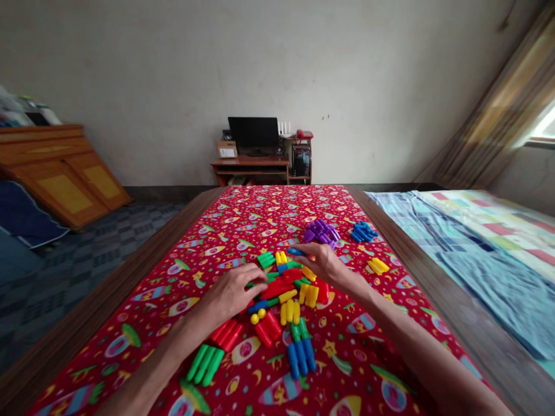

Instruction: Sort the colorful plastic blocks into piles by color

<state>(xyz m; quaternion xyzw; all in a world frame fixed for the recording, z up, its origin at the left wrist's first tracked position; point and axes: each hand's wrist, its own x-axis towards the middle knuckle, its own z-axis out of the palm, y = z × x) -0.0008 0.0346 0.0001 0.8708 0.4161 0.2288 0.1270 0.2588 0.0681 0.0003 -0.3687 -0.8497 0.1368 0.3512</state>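
My right hand (324, 261) is closed on a blue plastic block (296, 251), held above the far right side of a mixed pile. Over the pile's left side, my left hand (236, 289) has its fingers curved and its thumb apart from them; a bit of green shows behind the fingers. Between both hands lie red blocks (277, 287), a green block (266, 260) and yellow blocks (309, 294), jumbled together. Nearer me are a joined green-and-blue piece (302, 352), a red block (268, 328) and a red-and-green piece (206, 364).
Beyond my right hand sit a purple heap (321, 231) and a blue heap (363, 231), with yellow blocks (378, 266) at the right. A red patterned cloth (347, 370) covers the table. A bed (489, 260) stands at right, a computer desk (251, 164) ahead.
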